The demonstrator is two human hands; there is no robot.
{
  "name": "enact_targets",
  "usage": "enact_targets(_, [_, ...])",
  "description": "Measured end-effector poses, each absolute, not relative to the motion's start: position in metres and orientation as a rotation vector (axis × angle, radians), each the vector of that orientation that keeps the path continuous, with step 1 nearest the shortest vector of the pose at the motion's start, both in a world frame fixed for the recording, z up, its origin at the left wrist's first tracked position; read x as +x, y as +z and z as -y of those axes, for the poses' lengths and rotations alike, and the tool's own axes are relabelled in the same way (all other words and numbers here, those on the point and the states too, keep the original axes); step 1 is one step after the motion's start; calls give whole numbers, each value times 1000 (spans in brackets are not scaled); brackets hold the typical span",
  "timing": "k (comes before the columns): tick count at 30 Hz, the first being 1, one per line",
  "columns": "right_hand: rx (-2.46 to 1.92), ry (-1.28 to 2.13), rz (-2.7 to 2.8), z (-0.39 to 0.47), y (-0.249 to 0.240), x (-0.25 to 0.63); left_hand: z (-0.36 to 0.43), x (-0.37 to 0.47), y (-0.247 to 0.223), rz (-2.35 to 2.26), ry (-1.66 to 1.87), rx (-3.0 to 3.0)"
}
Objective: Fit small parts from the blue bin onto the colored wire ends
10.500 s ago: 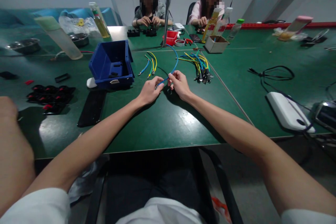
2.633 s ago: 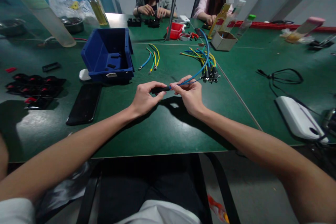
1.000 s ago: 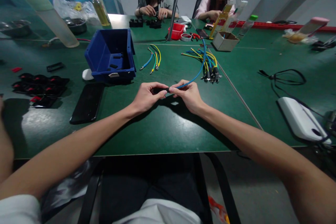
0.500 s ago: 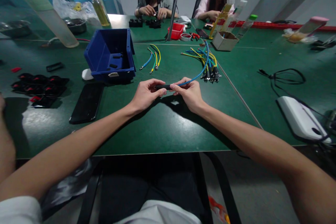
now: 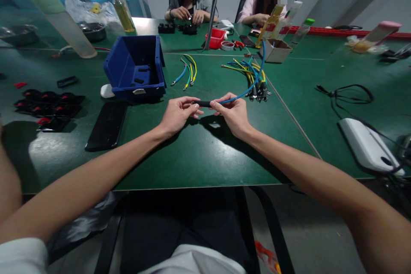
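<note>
A black sleeve (image 5: 203, 104) lies level between my hands, just above the green table (image 5: 199, 158). My left hand (image 5: 176, 114) pinches its left end between thumb and fingers. At the other end my right hand (image 5: 233, 113) grips the sleeve where a blue wire (image 5: 247, 90) comes out and curves up to the right. Behind my right hand sits a bundle of blue, yellow and green wires (image 5: 257, 79) with black sleeves and metal lugs. A few loose wires (image 5: 190, 70) lie behind my left hand. The blue bin (image 5: 138, 66), holding small black pieces, is farther left.
A black phone (image 5: 106, 126) and black parts with red centres (image 5: 48, 105) lie left. On the right are a white device (image 5: 369, 143) and a black cable (image 5: 353, 94). Two people sit across, behind a metal pole (image 5: 213, 13). Another person's arm (image 5: 8, 171) shows far left.
The black sleeve has risen slightly, and more of it shows between my fingers. The blue wire's loop has swung to the right and up.
</note>
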State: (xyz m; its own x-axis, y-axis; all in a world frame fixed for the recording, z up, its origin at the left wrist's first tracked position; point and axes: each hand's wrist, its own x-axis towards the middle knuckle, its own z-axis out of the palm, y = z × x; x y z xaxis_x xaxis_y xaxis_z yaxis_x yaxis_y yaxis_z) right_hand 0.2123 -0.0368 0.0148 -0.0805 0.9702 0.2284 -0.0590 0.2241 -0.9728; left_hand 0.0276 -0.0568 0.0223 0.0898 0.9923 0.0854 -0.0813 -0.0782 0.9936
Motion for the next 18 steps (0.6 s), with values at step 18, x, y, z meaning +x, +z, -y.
enact_targets(18, [-955,1146,1365,30,18,216,60,28,26,-1054,1211,1248])
